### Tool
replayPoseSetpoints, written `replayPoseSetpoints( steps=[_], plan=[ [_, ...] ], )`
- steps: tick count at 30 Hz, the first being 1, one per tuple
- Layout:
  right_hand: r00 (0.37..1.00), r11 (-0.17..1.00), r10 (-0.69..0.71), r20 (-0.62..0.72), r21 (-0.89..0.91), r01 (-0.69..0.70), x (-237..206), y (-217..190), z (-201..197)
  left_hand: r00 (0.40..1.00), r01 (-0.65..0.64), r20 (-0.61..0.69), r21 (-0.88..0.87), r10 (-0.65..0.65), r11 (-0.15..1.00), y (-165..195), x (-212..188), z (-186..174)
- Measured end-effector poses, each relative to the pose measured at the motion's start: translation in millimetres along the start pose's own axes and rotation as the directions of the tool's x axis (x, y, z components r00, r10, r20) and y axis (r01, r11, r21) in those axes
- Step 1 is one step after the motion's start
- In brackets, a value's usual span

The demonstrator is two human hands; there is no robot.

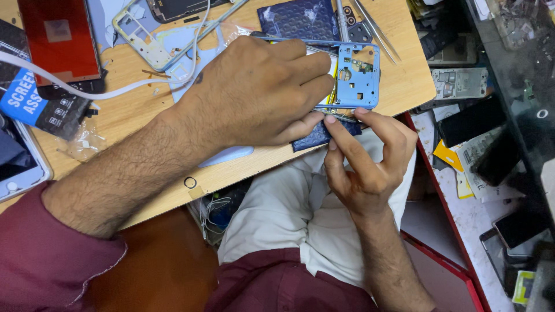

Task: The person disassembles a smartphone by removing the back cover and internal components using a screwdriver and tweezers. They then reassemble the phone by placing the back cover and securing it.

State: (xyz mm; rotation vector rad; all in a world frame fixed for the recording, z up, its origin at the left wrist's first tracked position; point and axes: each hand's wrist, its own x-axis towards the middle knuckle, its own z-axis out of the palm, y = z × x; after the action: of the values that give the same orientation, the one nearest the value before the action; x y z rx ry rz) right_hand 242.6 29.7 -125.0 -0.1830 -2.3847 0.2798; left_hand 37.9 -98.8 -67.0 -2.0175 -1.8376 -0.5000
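Both hands work on 1 opened phone with a light blue inner frame [357, 75], lying at the near edge of the bench, centre-right of the frame. Left hand [254, 92] lies palm-down over the phone's left part, fingers curled and pressing on it. Right hand [364, 156] comes up from below the bench edge; its index finger and thumb tips are pinched against the phone's lower edge, other fingers folded in. Whether either hand holds a small tool cannot be told.

Surface: light wooden benchtop [404, 86], cluttered. Under the phone, 1 dark blue bubble-wrap pouch [298, 20], a corner also showing below the left hand.

Count on the bench:
- 1 pair of metal tweezers [376, 29], upper centre-right.
- 1 pale bare phone frame [144, 40], upper left.
- 1 screen panel with a red face [58, 37], upper left.
- 1 white cable [87, 86] running across the left side.
- 1 blue-and-black printed package [40, 104], left edge.
- 1 white-bordered phone [17, 167], far left, partly cut off.

Right of the bench, a lower red-edged shelf [462, 196] carries loose phone parts, dark panels and yellow slips, too jumbled to count. Person wears a maroon shirt and white trousers.
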Motion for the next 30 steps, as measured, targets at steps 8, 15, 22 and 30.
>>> replayPoseSetpoints(
  steps=[8, 15, 22, 30],
  plan=[
    [1.0, 1.0, 0.01, -0.014, -0.002, -0.01, -3, -1, 4, 1.0, 0.021, 0.002, 0.04, -0.021, 0.999, 1, 0, 2],
    [1.0, 1.0, 0.022, -0.011, 0.004, -0.022, -3, -4, 4, 0.998, 0.061, -0.001, 0.041, -0.061, 0.997, 5, 1, 2],
    [0.999, 1.0, 0.03, 0.032, 0.007, -0.03, 0, -6, -1, 0.995, 0.095, -0.03, 0.067, -0.094, 0.993, 11, 1, -1],
    [0.998, 1.0, 0.007, 0.057, -0.014, -0.006, 3, -5, -9, 0.991, 0.135, 0.014, -0.02, -0.135, 0.991, 13, 3, -2]
  ],
)
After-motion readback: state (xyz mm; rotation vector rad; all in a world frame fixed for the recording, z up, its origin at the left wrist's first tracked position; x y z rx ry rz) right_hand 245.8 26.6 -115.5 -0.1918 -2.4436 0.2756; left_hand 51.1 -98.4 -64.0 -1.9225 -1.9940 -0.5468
